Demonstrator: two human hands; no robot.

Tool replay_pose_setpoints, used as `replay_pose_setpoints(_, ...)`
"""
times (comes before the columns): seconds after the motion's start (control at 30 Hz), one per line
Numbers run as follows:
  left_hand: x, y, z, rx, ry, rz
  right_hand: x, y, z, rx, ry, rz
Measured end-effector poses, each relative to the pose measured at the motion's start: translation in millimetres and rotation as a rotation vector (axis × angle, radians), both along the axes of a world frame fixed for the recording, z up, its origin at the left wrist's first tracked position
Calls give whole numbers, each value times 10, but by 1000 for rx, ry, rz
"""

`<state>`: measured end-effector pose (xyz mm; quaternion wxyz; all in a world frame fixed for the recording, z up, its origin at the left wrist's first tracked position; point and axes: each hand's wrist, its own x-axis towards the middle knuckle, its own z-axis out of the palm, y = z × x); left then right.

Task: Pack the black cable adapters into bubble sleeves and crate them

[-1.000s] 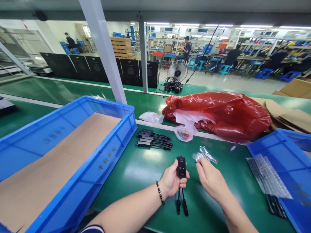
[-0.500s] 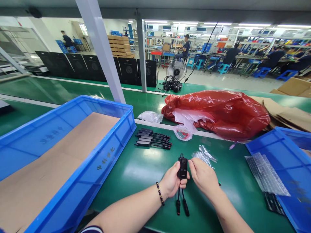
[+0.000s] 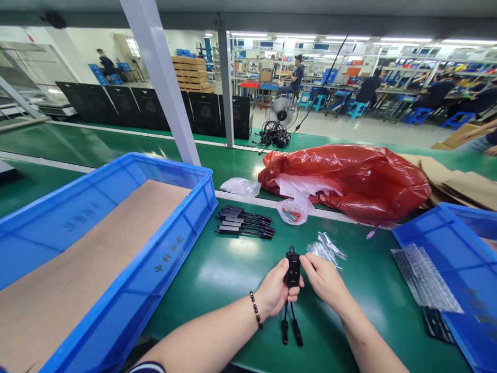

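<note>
My left hand (image 3: 275, 292) grips a small black controller box (image 3: 292, 268) upright over the green bench, with two short black cables (image 3: 290, 326) hanging from it down to the surface. My right hand (image 3: 325, 280) is closed, its fingertips pinched on the box's right edge. A crumpled clear plastic wrapper (image 3: 326, 247) lies just beyond my right hand. A row of several finished black controllers with cables (image 3: 244, 223) lies further back on the bench.
A large blue crate (image 3: 171, 254) lined with cardboard fills the left. Another blue crate (image 3: 458, 269) with bubble wrap sits at the right. A red plastic bag (image 3: 349, 181), small clear bags and flat cardboard lie behind. Other people work at far benches.
My right hand moved left from beside the wrapper to the controller box and pinched its edge. My left hand kept holding the box almost still.
</note>
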<state>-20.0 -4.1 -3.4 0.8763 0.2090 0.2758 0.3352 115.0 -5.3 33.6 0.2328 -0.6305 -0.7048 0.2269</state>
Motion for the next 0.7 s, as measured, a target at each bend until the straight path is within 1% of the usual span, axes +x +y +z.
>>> replay_pose_setpoints(0.13,0,18,9,7,4,12,48,-61,53,-22,101,105)
replay_pose_setpoints(0.2,4,32,-2,-7,20,36,130,-48,77,13,64,94)
replay_pose_setpoints(0.27,9,42,-17,-29,41,73,245,26,86,29,-77,15)
replay_pose_setpoints(0.3,11,45,-21,-37,49,93,308,84,82,8,-186,-41)
replay_pose_setpoints(0.4,7,42,-8,-23,55,127,470,286,29,-155,-557,-184)
replay_pose_setpoints(0.43,4,39,4,-1,61,129,507,344,3,-206,-646,-205)
replay_pose_setpoints(0.5,-3,34,34,57,87,124,554,427,-40,-252,-739,-213)
replay_pose_setpoints(0.6,-5,32,69,115,128,122,593,495,-31,-203,-764,-268)
replay_pose_setpoints(0.7,-1,40,76,115,128,104,637,629,86,-45,-779,-351)
